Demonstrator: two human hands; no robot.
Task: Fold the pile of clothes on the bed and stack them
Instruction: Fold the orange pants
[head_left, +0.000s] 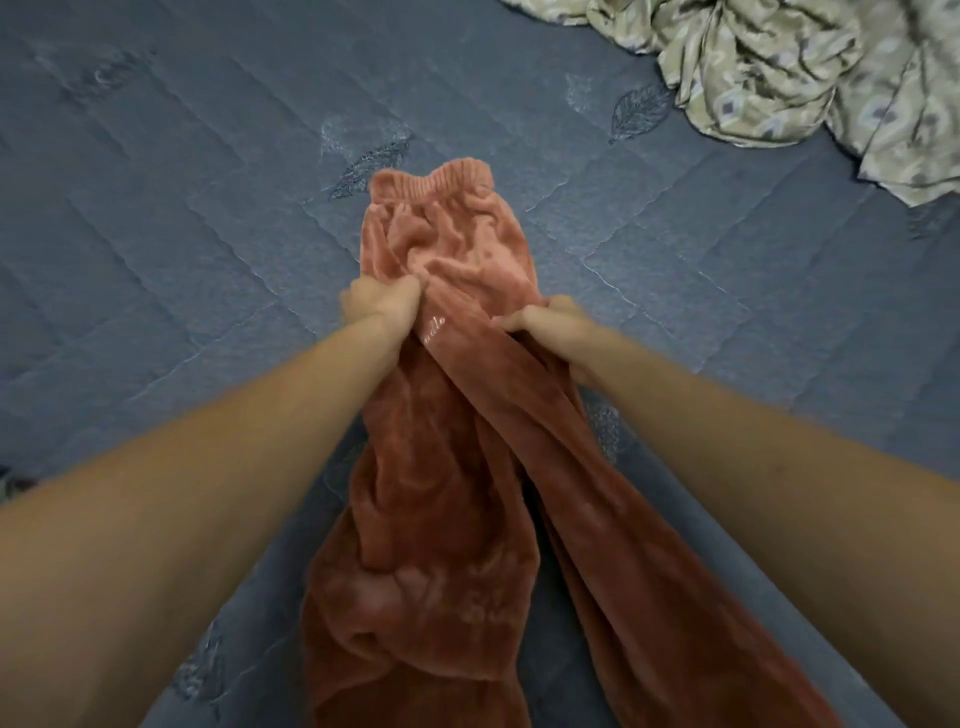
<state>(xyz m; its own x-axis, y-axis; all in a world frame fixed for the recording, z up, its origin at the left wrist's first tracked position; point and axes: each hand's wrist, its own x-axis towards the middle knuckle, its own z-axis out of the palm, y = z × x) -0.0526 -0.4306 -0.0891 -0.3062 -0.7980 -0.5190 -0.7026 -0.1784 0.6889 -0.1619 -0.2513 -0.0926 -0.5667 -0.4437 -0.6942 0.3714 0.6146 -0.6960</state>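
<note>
So the trousers (447, 415) lie stretched lengthwise on the bed (156, 234), a rust-pink fleecy pair. Their ribbed waistband (434, 182) is out beyond my fingers and the two legs run back under my forearms toward me. My left hand (382, 304) has its fingers curled tight into a bunch of the fleece at the left edge, below the waistband. My right hand (545, 325) pinches a fold of the same cloth just beside it, thumb on top, with the right leg trailing off underneath. A small stitched word shows on the fabric between my two hands, too blurred to read. Farther off, up and to the right of my right hand, a crumpled pale patterned garment (789, 67) sits on the blue quilted cover.
</note>
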